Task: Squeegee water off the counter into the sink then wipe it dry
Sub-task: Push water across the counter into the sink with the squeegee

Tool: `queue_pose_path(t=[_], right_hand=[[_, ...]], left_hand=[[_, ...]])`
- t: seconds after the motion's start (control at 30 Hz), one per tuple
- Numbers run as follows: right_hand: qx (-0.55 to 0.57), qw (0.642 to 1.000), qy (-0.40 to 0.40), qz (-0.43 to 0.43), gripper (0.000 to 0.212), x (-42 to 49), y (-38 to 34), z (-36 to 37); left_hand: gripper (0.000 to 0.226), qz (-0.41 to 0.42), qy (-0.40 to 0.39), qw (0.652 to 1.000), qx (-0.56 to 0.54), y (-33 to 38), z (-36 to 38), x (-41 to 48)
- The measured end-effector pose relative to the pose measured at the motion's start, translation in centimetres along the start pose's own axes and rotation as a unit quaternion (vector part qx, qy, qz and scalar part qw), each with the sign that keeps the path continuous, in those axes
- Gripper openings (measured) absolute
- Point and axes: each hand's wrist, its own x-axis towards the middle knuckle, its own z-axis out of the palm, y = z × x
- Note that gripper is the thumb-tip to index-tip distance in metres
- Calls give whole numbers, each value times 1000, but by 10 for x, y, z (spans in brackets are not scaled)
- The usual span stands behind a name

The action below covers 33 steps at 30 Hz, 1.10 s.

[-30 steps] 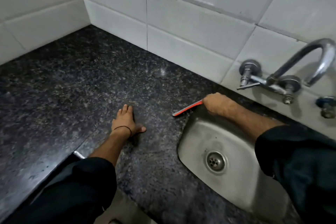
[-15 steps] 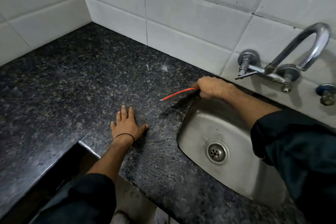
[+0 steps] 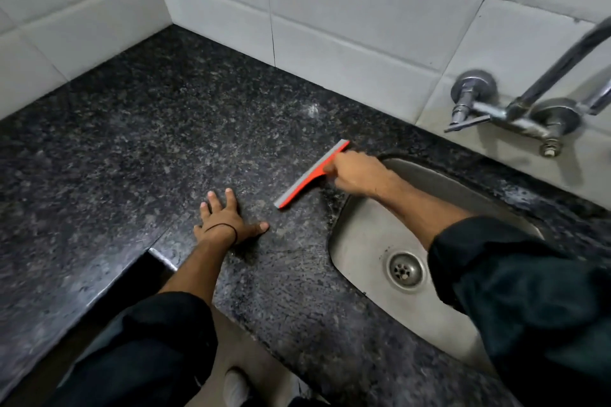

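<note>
Right hand (image 3: 358, 175) grips the orange squeegee (image 3: 310, 175) mid-frame, blade on the table (image 3: 132, 142) beside the sink (image 3: 373, 241), probably to drag water in. Left hand (image 3: 224, 221) lies flat, bracing.

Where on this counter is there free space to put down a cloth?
Bare: the wide counter stretch between the left hand and the tiled corner. Crowded: the strip between left hand, the squeegee in the right hand, and sink.

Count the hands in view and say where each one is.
2. The left hand lies flat on the counter. The right hand holds the squeegee over the counter by the sink rim. None appears hidden.
</note>
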Motion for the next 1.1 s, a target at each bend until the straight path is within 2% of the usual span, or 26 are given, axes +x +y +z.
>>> queue_pose_path(t=[0.13, 0.3, 0.43, 0.6, 0.73, 0.8, 0.87, 0.93, 1.1], right_hand=[[-11, 999, -35, -24, 61, -53, 36, 14], [-86, 992, -88, 11, 58, -109, 74, 20], [-69, 996, -44, 42, 61, -133, 75, 15], [-14, 999, 2, -45, 62, -110, 25, 6], [-39, 987, -27, -150, 49, -73, -40, 5], [-55, 978, -35, -200, 43, -55, -79, 5], [-78, 966, -24, -247, 40, -40, -119, 5], [-89, 958, -3, -274, 38, -29, -160, 6], [-104, 958, 8, -265, 37, -19, -238, 14]], left_hand=[[128, -2, 5, 1000, -11, 0, 0, -3], [125, 9, 25, 999, -26, -3, 3, -11], [106, 46, 56, 995, -67, -11, 3, -10], [67, 110, 164, 963, -180, -49, -3, -16], [57, 51, 255, 961, -92, -108, -11, -35], [55, -14, 245, 969, -38, -142, -13, -44], [57, -61, 184, 981, -5, -168, -11, -51], [60, -57, 128, 990, 12, -182, -7, -53], [66, -31, 71, 997, -10, -194, -20, -43]])
